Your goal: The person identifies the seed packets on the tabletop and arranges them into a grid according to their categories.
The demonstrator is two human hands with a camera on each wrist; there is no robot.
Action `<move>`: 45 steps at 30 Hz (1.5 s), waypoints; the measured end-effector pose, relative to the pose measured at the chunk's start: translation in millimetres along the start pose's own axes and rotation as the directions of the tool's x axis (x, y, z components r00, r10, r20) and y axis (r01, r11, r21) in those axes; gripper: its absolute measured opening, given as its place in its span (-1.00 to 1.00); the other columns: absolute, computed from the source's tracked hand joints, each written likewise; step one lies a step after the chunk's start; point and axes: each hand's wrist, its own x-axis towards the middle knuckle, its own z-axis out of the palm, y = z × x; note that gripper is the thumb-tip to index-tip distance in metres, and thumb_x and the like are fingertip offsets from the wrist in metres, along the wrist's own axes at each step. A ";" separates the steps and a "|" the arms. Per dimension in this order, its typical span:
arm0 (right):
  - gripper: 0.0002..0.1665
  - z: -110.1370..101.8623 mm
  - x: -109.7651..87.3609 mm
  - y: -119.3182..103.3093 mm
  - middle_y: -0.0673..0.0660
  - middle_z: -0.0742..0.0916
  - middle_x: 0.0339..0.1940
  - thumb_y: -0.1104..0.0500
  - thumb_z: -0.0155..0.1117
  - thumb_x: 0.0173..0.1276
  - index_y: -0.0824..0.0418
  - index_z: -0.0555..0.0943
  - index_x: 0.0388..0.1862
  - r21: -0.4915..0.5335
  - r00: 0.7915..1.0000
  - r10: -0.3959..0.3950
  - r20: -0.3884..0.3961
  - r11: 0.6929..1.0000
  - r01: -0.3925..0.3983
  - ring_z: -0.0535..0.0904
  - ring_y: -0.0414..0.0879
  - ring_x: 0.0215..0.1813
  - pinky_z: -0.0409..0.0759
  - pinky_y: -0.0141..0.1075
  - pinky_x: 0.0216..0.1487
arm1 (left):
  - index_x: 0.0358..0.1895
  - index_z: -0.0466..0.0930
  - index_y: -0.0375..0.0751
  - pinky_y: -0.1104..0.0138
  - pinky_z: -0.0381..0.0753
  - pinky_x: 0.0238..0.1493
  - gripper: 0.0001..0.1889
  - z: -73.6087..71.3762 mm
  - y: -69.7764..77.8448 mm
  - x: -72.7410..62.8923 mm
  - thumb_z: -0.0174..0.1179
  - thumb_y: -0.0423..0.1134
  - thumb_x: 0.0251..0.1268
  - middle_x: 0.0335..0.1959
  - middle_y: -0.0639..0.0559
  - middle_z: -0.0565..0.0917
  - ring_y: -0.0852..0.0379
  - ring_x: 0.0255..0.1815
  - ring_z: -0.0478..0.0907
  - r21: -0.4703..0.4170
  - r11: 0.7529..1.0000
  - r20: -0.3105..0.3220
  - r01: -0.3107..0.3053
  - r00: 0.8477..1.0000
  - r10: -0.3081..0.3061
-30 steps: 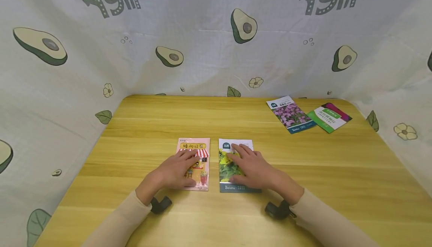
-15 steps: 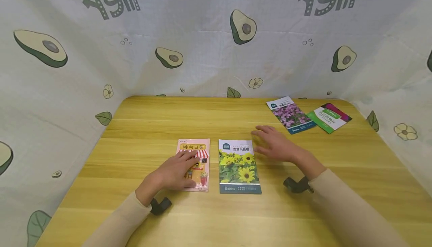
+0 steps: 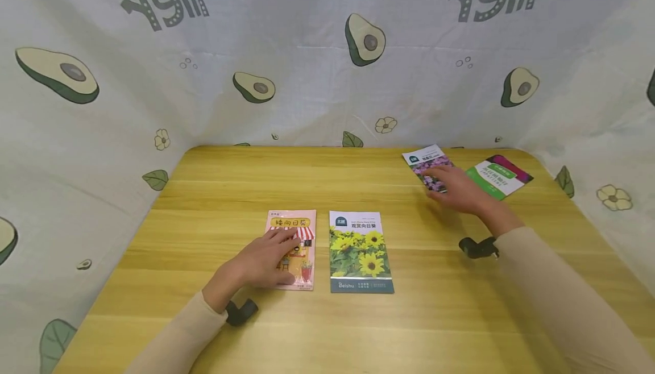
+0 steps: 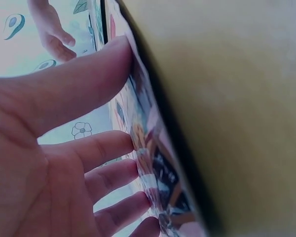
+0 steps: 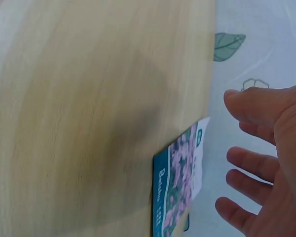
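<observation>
My left hand (image 3: 263,259) rests on a pink seed packet (image 3: 307,260), its fingertips and thumb touching the packet's face in the left wrist view, where the packet (image 4: 155,153) lies along the tabletop. To its right lies a seed packet with yellow flowers (image 3: 360,252), flat and untouched. My right hand (image 3: 457,189) hovers over the purple-flowered seed packet (image 3: 422,161) at the back right and hides its lower part in the head view. In the right wrist view the fingers are spread, apart from that packet (image 5: 180,177), with nothing between them.
A green and magenta seed packet (image 3: 498,176) lies at the back right, beside the purple-flowered one. The wooden table (image 3: 307,178) ends at a white cloth (image 3: 307,33) printed with avocados. Dark wrist mounts sit under both wrists.
My right hand has lifted off the yellow-flowered packet and moved right and away from me, over the purple-flowered packet. The left hand has stayed on the pink packet.
</observation>
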 end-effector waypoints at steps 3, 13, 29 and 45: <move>-0.36 -1.1 0.1 8.3 0.52 0.39 0.41 0.15 0.23 0.40 0.34 0.38 0.40 0.008 1.000 0.011 -0.004 1.000 -0.011 0.24 0.49 0.42 0.20 0.39 0.41 | 0.45 0.32 -0.24 -0.12 0.15 0.56 -0.26 -0.1 1.0 1.3 0.33 -0.11 0.22 0.55 -0.15 0.24 -0.23 0.58 0.13 -0.004 1.000 0.001 0.002 1.000 -0.002; -0.36 4.3 13.4 39.0 0.56 0.30 0.44 0.22 0.22 0.34 0.37 0.40 0.38 0.083 1.000 0.000 -0.020 0.997 0.002 0.19 0.56 0.43 0.24 0.43 0.36 | 0.45 0.33 -0.22 -0.13 0.17 0.55 -0.26 2.7 0.3 1.2 0.34 -0.08 0.21 0.55 -0.12 0.25 -0.25 0.58 0.12 -0.009 1.000 0.000 0.022 1.000 -0.022; -0.30 10.3 41.4 52.9 0.56 0.25 0.47 0.22 0.06 0.26 0.39 0.35 0.40 0.036 0.989 0.130 0.072 0.991 -0.133 0.14 0.53 0.45 0.14 0.40 0.45 | 0.46 0.33 -0.21 -0.14 0.18 0.54 -0.26 1.5 -3.4 0.7 0.33 -0.09 0.22 0.55 -0.13 0.25 -0.23 0.58 0.14 -0.004 1.000 -0.002 0.009 1.000 -0.009; -0.21 11.7 36.3 44.1 0.56 0.30 0.43 0.02 0.18 0.30 0.39 0.34 0.43 -0.060 0.987 0.123 0.107 0.991 -0.117 0.20 0.60 0.39 0.20 0.40 0.42 | 0.45 0.34 -0.19 -0.15 0.19 0.53 -0.26 4.3 -0.2 -1.9 0.34 -0.06 0.20 0.55 -0.09 0.26 -0.23 0.58 0.12 -0.024 0.999 -0.006 0.026 1.000 -0.026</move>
